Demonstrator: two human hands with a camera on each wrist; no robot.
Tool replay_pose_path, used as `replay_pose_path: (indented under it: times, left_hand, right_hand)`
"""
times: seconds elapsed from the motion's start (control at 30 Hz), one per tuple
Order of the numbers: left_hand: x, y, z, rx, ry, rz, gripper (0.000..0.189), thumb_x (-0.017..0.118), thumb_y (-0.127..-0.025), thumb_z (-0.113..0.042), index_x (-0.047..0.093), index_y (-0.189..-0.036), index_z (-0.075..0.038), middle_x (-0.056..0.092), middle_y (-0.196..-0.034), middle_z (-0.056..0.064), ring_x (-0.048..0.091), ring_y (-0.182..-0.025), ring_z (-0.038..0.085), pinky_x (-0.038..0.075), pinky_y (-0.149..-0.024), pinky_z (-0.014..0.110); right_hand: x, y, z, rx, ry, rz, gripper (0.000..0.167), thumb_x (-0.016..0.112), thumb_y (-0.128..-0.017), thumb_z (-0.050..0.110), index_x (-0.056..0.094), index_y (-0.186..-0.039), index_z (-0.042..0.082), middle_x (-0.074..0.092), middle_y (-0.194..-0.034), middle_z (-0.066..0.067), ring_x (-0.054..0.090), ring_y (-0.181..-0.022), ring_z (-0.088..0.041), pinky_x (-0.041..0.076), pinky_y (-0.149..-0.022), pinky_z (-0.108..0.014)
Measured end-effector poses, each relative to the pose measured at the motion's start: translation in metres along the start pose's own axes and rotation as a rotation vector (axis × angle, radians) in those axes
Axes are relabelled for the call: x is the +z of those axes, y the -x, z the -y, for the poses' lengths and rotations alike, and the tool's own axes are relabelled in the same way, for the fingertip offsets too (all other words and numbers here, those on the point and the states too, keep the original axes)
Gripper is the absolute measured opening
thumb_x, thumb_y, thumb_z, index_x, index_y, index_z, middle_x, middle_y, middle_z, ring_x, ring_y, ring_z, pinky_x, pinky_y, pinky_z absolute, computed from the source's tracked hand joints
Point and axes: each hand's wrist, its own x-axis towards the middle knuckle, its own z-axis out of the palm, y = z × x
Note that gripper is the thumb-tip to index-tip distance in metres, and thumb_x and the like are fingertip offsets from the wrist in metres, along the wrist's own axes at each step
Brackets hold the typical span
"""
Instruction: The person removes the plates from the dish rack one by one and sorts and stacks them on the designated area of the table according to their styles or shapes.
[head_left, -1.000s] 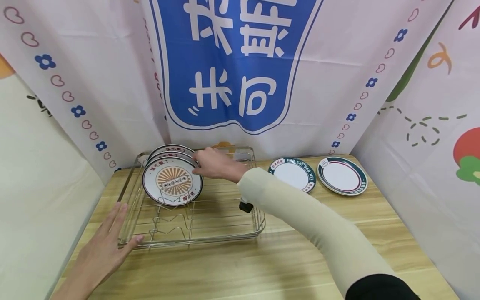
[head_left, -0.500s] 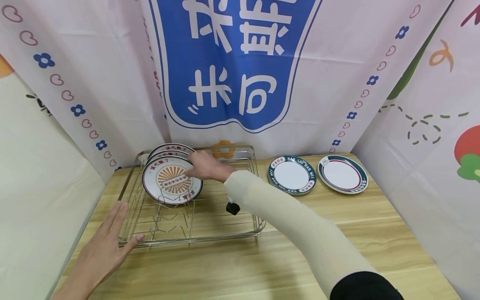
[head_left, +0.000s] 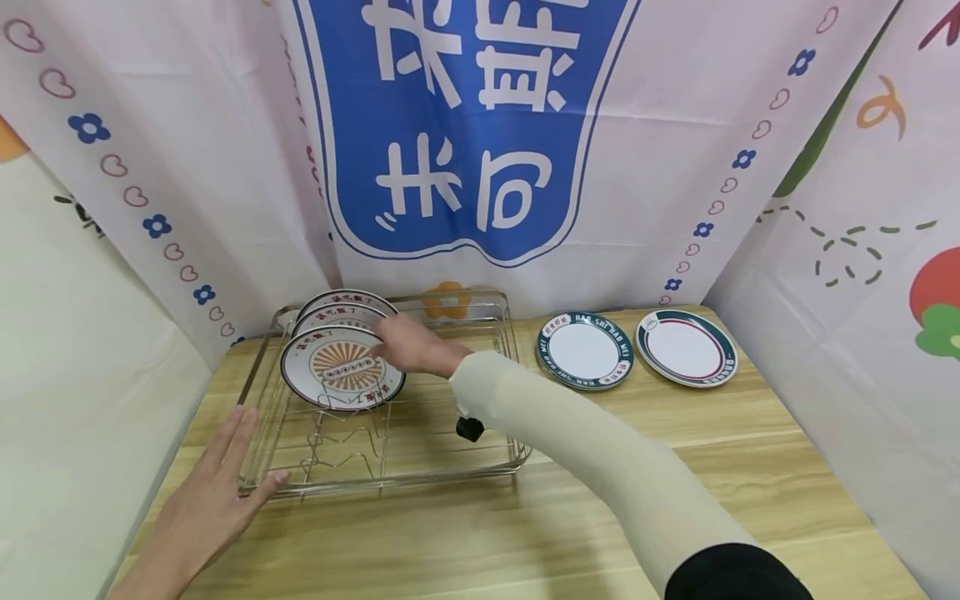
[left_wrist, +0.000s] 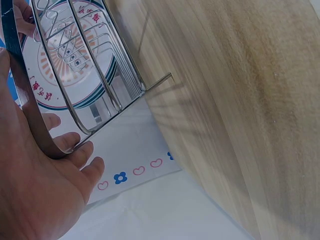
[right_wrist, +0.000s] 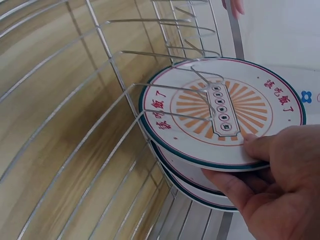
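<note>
Three white plates with dark rims stand tilted in a row in the wire dish rack (head_left: 450,477). My right hand (head_left: 411,343) pinches the right edge of the front plate (head_left: 343,371), which bears an orange sunburst. In the right wrist view the thumb lies on that plate's face (right_wrist: 175,142) and the fingers are behind it. The two plates behind (head_left: 333,312) are partly covered by the front one. At the rack's front left corner, my left hand (head_left: 206,504) rests against the frame with fingers extended. The left wrist view shows its fingers (left_wrist: 80,155) touching the metal rim.
On the wooden table (head_left: 600,492), right of the rack, lie a green-rimmed plate (head_left: 585,350) and another plate (head_left: 686,348) with a green and red border. Printed cloth (head_left: 247,167) hangs behind. The rack's wire dividers (head_left: 345,442) rise in front of the held plate.
My right hand has shifted slightly left to grip the front plate. That plate's top has tipped forward, away from the plates behind. My left hand stays at the rack corner.
</note>
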Motion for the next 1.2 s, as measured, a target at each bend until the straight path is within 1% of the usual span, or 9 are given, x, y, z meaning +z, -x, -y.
replay_pose_path:
  times: [0.2,0.47,0.67,0.77,0.83,0.93,1.0,1.07,1.2]
  left_hand:
    - [0.000,0.000,-0.002,-0.001,-0.007,0.000,0.103,0.064,-0.103,-0.052,-0.003,-0.172,-0.016,-0.002,-0.178,0.018,0.036,-0.140,0.065,0.046,-0.084,0.083]
    - [-0.001,-0.001,-0.002,0.006,-0.008,-0.006,0.103,0.064,-0.103,-0.052,-0.003,-0.171,-0.015,-0.001,-0.178,0.018,0.037,-0.139,0.066,0.047,-0.082,0.083]
    - [0.000,0.000,-0.001,0.001,-0.005,-0.004,0.103,0.064,-0.103,-0.052,-0.003,-0.171,-0.016,-0.001,-0.178,0.018,0.037,-0.139,0.066,0.047,-0.081,0.083]
    - [0.001,0.001,-0.001,0.002,-0.003,-0.007,0.103,0.064,-0.103,-0.051,-0.003,-0.171,-0.015,-0.002,-0.178,0.019,0.037,-0.138,0.067,0.047,-0.080,0.084]
    - [0.001,0.001,0.000,0.005,-0.003,-0.008,0.102,0.064,-0.103,-0.051,-0.004,-0.171,-0.015,-0.002,-0.177,0.019,0.037,-0.138,0.067,0.047,-0.080,0.084]
    - [0.002,0.001,0.000,0.009,-0.006,-0.009,0.103,0.064,-0.103,-0.051,-0.004,-0.171,-0.016,-0.001,-0.177,0.019,0.038,-0.136,0.068,0.049,-0.078,0.083]
    - [0.002,0.001,0.000,0.007,-0.007,-0.006,0.103,0.064,-0.103,-0.052,-0.005,-0.171,-0.016,-0.002,-0.177,0.019,0.038,-0.135,0.068,0.050,-0.077,0.082]
    - [0.001,0.001,0.000,0.004,-0.007,-0.005,0.103,0.064,-0.103,-0.052,-0.005,-0.171,-0.017,-0.003,-0.178,0.018,0.038,-0.135,0.069,0.050,-0.075,0.082]
    - [0.001,0.001,0.000,0.003,0.001,-0.006,0.103,0.064,-0.103,-0.051,-0.006,-0.171,-0.018,-0.004,-0.178,0.017,0.037,-0.137,0.068,0.049,-0.076,0.083]
  right_hand:
    - [0.002,0.006,0.000,-0.003,-0.007,-0.030,0.019,0.063,-0.108,0.022,0.072,-0.102,0.007,0.065,-0.076,-0.001,0.057,-0.060,-0.010,0.045,-0.055,-0.019]
    - [-0.010,0.018,-0.001,0.011,-0.044,-0.096,0.020,0.063,-0.108,0.021,0.073,-0.101,0.005,0.067,-0.076,-0.001,0.058,-0.057,-0.009,0.044,-0.051,-0.019]
    - [-0.023,0.032,-0.001,-0.015,-0.106,-0.173,0.028,0.063,-0.109,0.019,0.065,-0.083,0.007,0.055,-0.064,0.000,0.049,-0.049,-0.009,0.040,-0.050,-0.019]
    - [-0.029,0.038,-0.001,-0.011,-0.124,-0.198,0.032,0.062,-0.109,0.020,0.059,-0.079,0.009,0.048,-0.063,0.000,0.044,-0.049,-0.008,0.037,-0.050,-0.019]
    - [-0.032,0.043,-0.001,-0.009,-0.122,-0.208,0.029,0.062,-0.109,0.021,0.062,-0.083,0.008,0.048,-0.064,0.001,0.042,-0.048,-0.007,0.036,-0.049,-0.018]
    - [-0.038,0.051,-0.002,-0.009,-0.125,-0.223,0.020,0.061,-0.109,0.020,0.074,-0.102,0.006,0.054,-0.065,0.000,0.041,-0.046,-0.006,0.033,-0.046,-0.018]
    - [-0.042,0.056,-0.003,-0.014,-0.136,-0.235,0.021,0.060,-0.110,0.019,0.076,-0.113,0.005,0.059,-0.067,-0.001,0.040,-0.044,-0.005,0.032,-0.044,-0.017]
    - [-0.046,0.060,-0.004,-0.015,-0.141,-0.247,0.021,0.060,-0.110,0.017,0.076,-0.113,0.005,0.059,-0.068,-0.002,0.039,-0.044,-0.006,0.031,-0.044,-0.018]
    - [-0.054,0.068,-0.010,-0.020,-0.163,-0.258,0.023,0.059,-0.110,0.017,0.074,-0.101,0.002,0.061,-0.069,-0.005,0.039,-0.046,-0.007,0.032,-0.047,-0.018]
